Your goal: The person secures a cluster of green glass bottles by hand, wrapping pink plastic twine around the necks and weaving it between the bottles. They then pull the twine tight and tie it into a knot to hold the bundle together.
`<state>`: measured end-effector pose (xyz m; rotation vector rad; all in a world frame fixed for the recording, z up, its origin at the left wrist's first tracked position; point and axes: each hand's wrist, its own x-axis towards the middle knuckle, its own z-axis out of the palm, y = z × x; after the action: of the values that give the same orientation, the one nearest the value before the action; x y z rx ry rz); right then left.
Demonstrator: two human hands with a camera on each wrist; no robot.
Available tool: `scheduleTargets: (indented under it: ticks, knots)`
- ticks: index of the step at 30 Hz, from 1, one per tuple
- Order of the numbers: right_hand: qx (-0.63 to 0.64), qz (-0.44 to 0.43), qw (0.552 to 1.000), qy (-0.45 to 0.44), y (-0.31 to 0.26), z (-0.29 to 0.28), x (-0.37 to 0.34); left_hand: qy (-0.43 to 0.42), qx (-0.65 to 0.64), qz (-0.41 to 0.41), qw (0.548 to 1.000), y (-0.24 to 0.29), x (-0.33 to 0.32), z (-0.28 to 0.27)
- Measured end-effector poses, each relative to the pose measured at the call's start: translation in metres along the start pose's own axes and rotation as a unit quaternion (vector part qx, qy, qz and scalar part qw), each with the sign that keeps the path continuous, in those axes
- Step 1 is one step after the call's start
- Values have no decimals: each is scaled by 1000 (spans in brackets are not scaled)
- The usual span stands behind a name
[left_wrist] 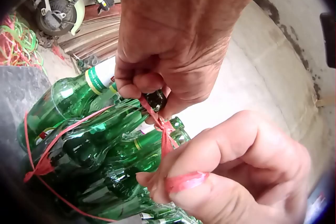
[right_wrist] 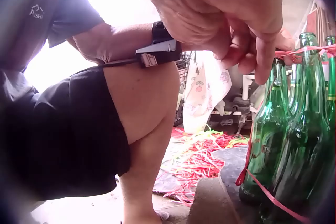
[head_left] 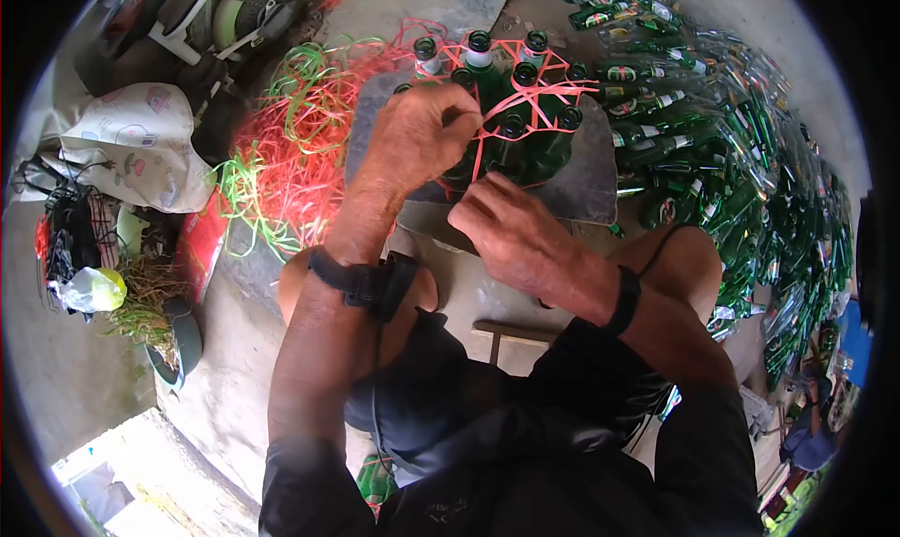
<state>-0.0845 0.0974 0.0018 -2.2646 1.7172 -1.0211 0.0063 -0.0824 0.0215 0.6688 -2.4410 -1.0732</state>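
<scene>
A cluster of green glass bottles (head_left: 548, 152) stands upright on a dark flat slab (head_left: 595, 166). Pink plastic strap (head_left: 532, 92) crisscrosses between the necks, and another band runs round the bodies. At the near left side of the cluster, my left hand (head_left: 408, 138) pinches the strap in curled fingers beside a bottle mouth. Just below and to its right, my right hand (head_left: 530, 237) grips a strap end, which passes over the thumb in the left wrist view. Between the two hands sits a small pink knot (left_wrist: 166, 128).
Many loose green bottles (head_left: 675, 115) are piled along the right. To the left lies a tangled heap of pink and green strap (head_left: 295, 143). A printed white cloth (head_left: 141, 143) and a two-wheeled vehicle (head_left: 234, 21) are farther left. My knees flank the slab.
</scene>
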Motion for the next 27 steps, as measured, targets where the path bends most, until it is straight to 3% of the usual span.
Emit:
scheduleTargets:
  ticks: [8,22,25,27]
  knots:
    - [-3,-1,1000,-1,-4,-3,2,7,1,39,999,-8,2,3]
    - [14,-8,1000,-22,-6,-27,12,-1,-32,-2,999,2,0,-3]
    - [61,9,998,-6,-4,-58,24,9,-34,2,999,0,0,-2]
    - [-4,37,994,107,13,-74,33,8,-15,2,1000,5,-2,-3]
